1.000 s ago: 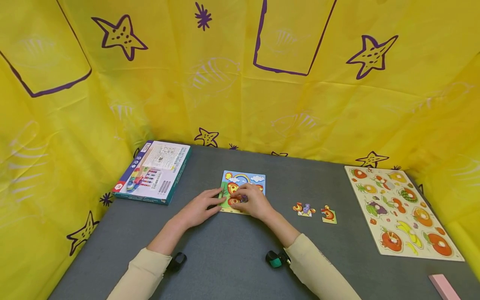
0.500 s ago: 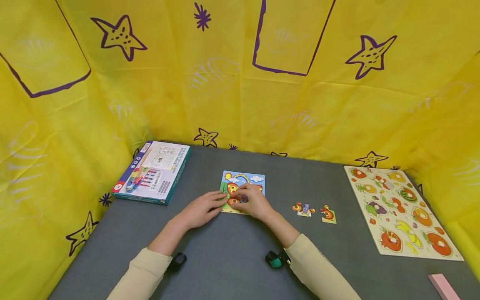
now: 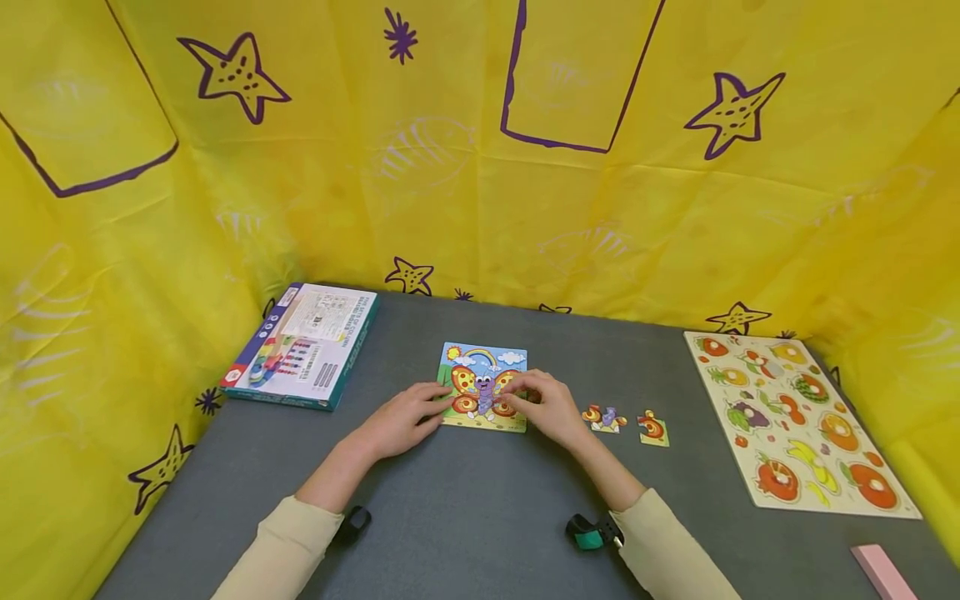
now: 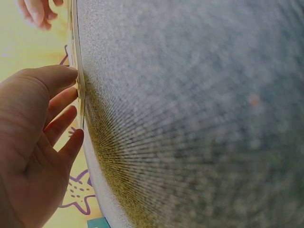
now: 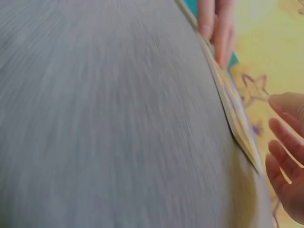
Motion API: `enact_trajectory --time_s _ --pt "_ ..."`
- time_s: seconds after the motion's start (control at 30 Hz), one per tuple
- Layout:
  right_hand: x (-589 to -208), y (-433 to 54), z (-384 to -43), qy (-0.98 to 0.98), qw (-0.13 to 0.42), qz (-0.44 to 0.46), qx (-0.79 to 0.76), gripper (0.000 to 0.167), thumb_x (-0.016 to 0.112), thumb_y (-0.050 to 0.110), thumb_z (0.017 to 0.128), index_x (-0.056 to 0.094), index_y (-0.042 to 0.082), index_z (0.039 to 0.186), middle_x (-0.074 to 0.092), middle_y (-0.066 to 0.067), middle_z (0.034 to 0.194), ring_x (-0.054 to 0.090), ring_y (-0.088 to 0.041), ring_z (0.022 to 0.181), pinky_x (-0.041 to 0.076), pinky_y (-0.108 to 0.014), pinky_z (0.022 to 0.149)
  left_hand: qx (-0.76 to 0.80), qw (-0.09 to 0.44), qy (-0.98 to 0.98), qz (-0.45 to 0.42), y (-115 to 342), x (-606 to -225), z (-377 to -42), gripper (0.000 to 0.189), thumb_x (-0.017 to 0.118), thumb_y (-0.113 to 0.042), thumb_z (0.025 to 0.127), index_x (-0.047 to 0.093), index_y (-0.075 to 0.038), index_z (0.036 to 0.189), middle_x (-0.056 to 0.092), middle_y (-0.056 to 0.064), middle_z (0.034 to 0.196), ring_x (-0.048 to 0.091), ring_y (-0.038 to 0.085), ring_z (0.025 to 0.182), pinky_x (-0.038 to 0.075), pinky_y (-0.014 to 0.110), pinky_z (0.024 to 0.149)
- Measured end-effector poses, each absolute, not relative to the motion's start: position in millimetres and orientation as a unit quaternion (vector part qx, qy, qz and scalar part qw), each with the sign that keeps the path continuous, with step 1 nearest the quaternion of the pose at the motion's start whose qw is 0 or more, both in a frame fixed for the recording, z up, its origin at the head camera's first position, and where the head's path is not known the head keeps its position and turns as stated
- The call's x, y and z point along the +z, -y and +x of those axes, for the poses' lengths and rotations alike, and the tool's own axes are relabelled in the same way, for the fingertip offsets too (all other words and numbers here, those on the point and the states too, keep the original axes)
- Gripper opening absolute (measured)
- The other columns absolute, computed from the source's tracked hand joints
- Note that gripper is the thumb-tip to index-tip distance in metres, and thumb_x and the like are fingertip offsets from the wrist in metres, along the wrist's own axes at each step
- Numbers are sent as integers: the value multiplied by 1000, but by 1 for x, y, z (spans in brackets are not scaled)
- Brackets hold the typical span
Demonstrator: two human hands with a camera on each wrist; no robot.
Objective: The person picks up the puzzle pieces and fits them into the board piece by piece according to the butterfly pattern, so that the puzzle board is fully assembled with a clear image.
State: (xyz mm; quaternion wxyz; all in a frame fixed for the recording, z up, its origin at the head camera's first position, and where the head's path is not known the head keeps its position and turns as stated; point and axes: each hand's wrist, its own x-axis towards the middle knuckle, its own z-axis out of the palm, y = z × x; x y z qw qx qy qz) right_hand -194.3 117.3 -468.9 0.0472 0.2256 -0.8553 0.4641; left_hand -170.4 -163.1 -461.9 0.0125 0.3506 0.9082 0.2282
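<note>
A square butterfly jigsaw puzzle [image 3: 483,385] lies flat on the dark table, with a purple body, red-orange wings and a rainbow above. My left hand [image 3: 405,421] touches the puzzle's left edge with relaxed fingers; in the left wrist view its fingertips meet the board's thin side. Over the puzzle's right edge hovers my right hand [image 3: 551,408], fingers loosely bent and apart, holding nothing visible in the right wrist view. To the right lie two loose jigsaw pieces: one purple and orange [image 3: 604,418], the other with a red-orange swirl [image 3: 653,428].
At the back left lies a flat toy box [image 3: 303,343]. A wooden fruit puzzle board [image 3: 795,417] rests on the right side, and a pink block [image 3: 883,571] is at the front right. Yellow printed cloth [image 3: 480,200] hangs behind the table and along its sides.
My right hand has lifted off the middle of the butterfly puzzle and moved right, uncovering the butterfly's purple body. My left hand stays at the left edge.
</note>
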Motion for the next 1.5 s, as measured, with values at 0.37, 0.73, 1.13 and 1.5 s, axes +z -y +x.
enact_trajectory --time_s 0.37,0.73,1.13,1.5 --pt "-463 -192 -184 881 44 141 449 11 76 23 86 76 18 96 67 2 98 62 -14 78 51 -25 67 250 20 -904 346 163 -463 -171 39 59 -9 97 57 1 135 49 19 141 43 35 131 38 49 105" --pt "-471 -246 -174 916 95 189 341 27 83 19 79 74 11 103 67 -7 107 51 -27 97 36 -39 80 252 20 -896 365 161 -464 -170 38 55 -3 97 57 1 134 50 17 142 46 34 131 39 48 104" --pt "-476 -275 -170 919 79 216 319 38 88 20 72 73 7 104 63 -12 109 42 -27 100 30 -41 81 259 25 -893 368 157 -464 -170 38 52 0 97 57 1 134 51 16 141 47 34 131 40 48 103" --pt "-480 -274 -176 914 112 235 311 34 90 20 68 73 9 95 65 -8 104 44 -22 97 32 -36 82 262 28 -892 367 156 -463 -170 38 52 0 97 57 1 135 52 16 141 47 34 131 40 48 104"
